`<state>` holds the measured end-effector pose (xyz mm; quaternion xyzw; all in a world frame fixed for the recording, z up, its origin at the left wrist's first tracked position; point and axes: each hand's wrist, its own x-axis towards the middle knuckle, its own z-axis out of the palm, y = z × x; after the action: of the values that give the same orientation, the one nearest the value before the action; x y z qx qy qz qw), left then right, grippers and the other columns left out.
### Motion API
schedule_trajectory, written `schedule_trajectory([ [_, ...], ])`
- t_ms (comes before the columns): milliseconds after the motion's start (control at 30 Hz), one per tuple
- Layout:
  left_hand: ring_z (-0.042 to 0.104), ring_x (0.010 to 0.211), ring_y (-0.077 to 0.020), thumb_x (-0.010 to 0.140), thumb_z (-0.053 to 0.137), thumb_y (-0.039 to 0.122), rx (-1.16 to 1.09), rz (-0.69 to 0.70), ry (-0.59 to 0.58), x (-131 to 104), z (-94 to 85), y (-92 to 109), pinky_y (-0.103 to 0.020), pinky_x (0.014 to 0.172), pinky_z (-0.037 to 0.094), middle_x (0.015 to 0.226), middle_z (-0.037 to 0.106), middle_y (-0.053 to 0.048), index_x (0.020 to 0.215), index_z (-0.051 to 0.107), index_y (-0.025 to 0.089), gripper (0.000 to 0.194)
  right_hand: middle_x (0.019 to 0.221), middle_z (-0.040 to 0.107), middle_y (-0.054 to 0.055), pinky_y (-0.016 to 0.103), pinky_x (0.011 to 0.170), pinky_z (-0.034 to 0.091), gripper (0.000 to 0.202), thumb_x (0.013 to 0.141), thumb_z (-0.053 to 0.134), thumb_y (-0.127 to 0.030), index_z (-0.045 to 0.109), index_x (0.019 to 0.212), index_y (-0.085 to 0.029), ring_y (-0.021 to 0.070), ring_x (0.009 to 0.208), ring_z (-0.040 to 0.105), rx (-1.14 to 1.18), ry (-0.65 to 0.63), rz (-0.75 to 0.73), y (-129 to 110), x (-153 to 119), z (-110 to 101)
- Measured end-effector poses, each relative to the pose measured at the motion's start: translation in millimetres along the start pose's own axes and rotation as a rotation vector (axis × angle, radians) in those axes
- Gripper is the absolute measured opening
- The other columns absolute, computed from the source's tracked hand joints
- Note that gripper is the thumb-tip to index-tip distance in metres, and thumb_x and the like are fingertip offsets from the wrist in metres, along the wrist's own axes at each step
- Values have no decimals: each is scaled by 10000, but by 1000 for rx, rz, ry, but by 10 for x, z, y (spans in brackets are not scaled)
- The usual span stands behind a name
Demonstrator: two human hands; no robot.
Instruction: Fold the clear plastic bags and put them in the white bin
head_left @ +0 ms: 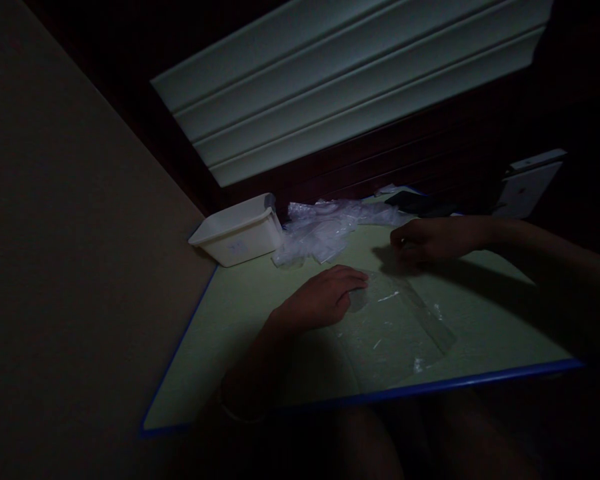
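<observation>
A clear plastic bag (pixel 390 333) lies flat on the pale green table (pixel 245 300), reaching close to its blue front edge. My left hand (pixel 330 297) rests at the bag's upper left part, its fingers pressed together on the plastic. Beyond the bag's upper right corner, my right hand (pixel 420 241) is held just over the table with its fingers curled. The dim light hides whether anything is between those fingertips.
A white bin (pixel 245 240) stands at the table's back left corner. Crumpled clear plastic bags (pixel 325 230) are heaped beside it. A dark flat item (pixel 415 202) lies at the back. Behind is a slatted panel (pixel 350 73); a white object (pixel 530 187) is at the right.
</observation>
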<state>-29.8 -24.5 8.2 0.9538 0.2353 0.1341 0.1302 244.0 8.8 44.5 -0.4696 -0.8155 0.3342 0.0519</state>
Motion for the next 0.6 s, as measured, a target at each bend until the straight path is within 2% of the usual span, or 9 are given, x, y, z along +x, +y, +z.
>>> schedule_trajectory([
  [100, 482, 1269, -171, 806, 437, 15, 2, -4, -8, 5, -5, 10, -378, 1109, 387, 1332, 576, -78, 1224, 594, 166, 471, 667, 693, 45, 365, 593, 502, 270, 773, 605, -477, 540, 867, -232, 248, 644, 660, 214, -90, 48, -2, -14, 25],
  [333, 499, 1244, -183, 822, 431, 29, 0, -1, 1, 15, 6, 8, -391, 1092, 400, 1298, 589, -69, 1211, 601, 190, 454, 793, 718, 54, 343, 630, 531, 412, 802, 618, -556, 532, 1023, -219, 228, 694, 686, 426, -96, -82, -124, -46, 54],
  [433, 510, 1228, -188, 821, 429, 33, -9, 0, 16, 18, 10, 1, -387, 1080, 408, 1283, 594, -79, 1215, 595, 187, 454, 825, 719, 59, 347, 649, 539, 409, 827, 599, -555, 517, 1042, -217, 236, 734, 698, 516, -106, -100, -164, -39, 75],
  [600, 506, 1234, -195, 834, 434, 62, -29, -30, 28, 0, 14, -20, -395, 1091, 394, 1293, 589, -79, 1221, 565, 184, 426, 823, 719, 66, 360, 655, 548, 391, 839, 584, -559, 535, 995, -204, 236, 722, 700, 533, -81, -101, -174, -11, 99],
])
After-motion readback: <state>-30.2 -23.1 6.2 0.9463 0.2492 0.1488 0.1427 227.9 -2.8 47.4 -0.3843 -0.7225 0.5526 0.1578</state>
